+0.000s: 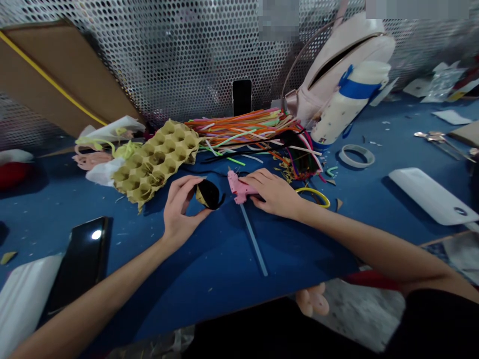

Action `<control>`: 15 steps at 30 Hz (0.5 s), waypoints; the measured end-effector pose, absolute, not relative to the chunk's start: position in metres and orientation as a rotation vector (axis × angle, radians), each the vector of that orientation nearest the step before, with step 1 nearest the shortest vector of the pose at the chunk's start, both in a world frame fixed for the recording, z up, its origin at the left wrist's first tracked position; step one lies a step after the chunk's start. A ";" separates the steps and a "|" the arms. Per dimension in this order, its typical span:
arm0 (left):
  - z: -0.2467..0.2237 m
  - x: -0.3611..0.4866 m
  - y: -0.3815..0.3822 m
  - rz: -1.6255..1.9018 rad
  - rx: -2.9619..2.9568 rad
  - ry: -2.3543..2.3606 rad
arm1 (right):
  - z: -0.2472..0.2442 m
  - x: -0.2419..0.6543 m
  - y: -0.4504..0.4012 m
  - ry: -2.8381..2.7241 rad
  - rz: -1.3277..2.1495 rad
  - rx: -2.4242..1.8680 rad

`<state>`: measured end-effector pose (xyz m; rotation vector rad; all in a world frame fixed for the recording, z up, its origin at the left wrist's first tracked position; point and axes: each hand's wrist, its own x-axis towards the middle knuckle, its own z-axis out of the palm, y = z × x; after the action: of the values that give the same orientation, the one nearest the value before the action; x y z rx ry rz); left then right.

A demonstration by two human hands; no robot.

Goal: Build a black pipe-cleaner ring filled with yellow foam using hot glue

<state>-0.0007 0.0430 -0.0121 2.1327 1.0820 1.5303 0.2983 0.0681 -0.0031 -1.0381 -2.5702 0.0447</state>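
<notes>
Between the thumb and fingers of my left hand (pixel 184 205) is a small cup cut from an egg carton (pixel 201 196), with black fuzzy pipe cleaner (pixel 210 192) wound over it. One black end sticks out to the right. My right hand (pixel 275 192) is closed around the handle of a pink hot glue gun (pixel 237 187), whose nozzle points away from me. A long translucent glue stick (pixel 254 242) runs out of the gun's back toward me. The glue gun and the cup are apart, a short gap between them.
An egg carton (pixel 157 158) lies behind my left hand, beside a heap of colourful pipe cleaners (pixel 243 124). On the right are a tape roll (pixel 357 156), a bottle (pixel 346 107), scissors (pixel 437 139) and a white power bank (pixel 436 195). A phone (pixel 80 262) lies by my left forearm.
</notes>
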 end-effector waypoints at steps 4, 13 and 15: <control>-0.013 0.000 0.043 1.514 2.082 1.035 | 0.001 0.298 0.067 -2.538 0.059 -1.133; -0.017 0.000 0.043 1.484 2.010 0.879 | -0.002 0.296 0.069 -2.507 -0.010 -1.182; -0.018 0.001 0.044 1.473 2.008 0.875 | -0.001 0.296 0.069 -2.500 0.001 -1.178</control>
<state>0.0005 0.0438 -0.0177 2.0079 0.8749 1.4732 0.2956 0.0688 -0.0013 -1.1785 -2.4996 0.0008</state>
